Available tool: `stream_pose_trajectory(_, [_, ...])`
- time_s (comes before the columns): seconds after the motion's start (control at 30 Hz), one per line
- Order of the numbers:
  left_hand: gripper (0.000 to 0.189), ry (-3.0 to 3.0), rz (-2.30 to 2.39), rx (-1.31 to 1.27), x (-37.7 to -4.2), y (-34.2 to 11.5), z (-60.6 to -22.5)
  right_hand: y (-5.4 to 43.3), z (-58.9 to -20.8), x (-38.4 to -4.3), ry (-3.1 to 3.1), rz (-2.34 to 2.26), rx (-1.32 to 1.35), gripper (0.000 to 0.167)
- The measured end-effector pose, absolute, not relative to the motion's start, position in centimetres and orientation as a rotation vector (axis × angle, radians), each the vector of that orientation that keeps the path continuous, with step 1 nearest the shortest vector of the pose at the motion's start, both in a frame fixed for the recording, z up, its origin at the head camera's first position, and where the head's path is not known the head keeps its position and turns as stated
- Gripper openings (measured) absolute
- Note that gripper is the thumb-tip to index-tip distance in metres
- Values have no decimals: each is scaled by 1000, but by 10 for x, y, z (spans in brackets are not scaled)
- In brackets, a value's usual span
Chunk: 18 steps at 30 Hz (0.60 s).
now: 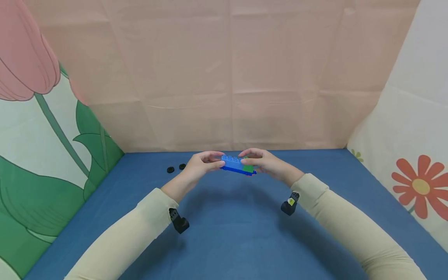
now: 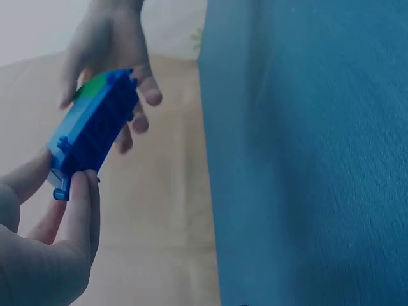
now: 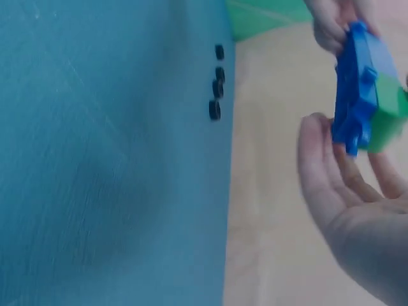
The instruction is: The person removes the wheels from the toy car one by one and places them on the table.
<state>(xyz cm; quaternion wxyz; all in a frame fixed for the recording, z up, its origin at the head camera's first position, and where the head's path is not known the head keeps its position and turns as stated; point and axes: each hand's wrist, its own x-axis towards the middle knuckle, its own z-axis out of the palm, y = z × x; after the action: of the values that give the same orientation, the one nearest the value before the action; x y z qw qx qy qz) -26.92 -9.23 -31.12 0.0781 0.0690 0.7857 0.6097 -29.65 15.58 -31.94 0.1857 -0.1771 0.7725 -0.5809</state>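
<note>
A toy car body of building blocks (image 1: 232, 163) is held up over the table, tilted. It has a dark blue base (image 2: 102, 127) with small pegs on its sides, a lighter blue studded brick (image 3: 381, 54) and a green brick (image 3: 386, 108) on one end. My left hand (image 1: 200, 166) pinches the blue end between thumb and fingers. Around the green end, my right hand (image 1: 267, 163) has its fingers spread and loosely bent. A gap shows between its palm and the blocks in the right wrist view; whether its fingertips touch them is hard to tell.
Several small black wheels (image 3: 215, 109) lie on the blue table (image 1: 224, 233) near its back edge, left of the hands. A beige cloth (image 1: 224, 77) hangs behind. Flower-printed panels stand at the left and right sides.
</note>
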Motion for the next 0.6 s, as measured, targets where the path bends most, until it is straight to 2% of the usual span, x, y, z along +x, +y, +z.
stream_pose_trajectory(0.17, [39,2281,1917,140,-280,-99,-319,166,-324,-304,2063,-1800,-452,48])
stream_pose_trajectory(0.6, [37,2404,1892,127,-306,-88,-329,165,-325,-316,2346,-1730,-392,43])
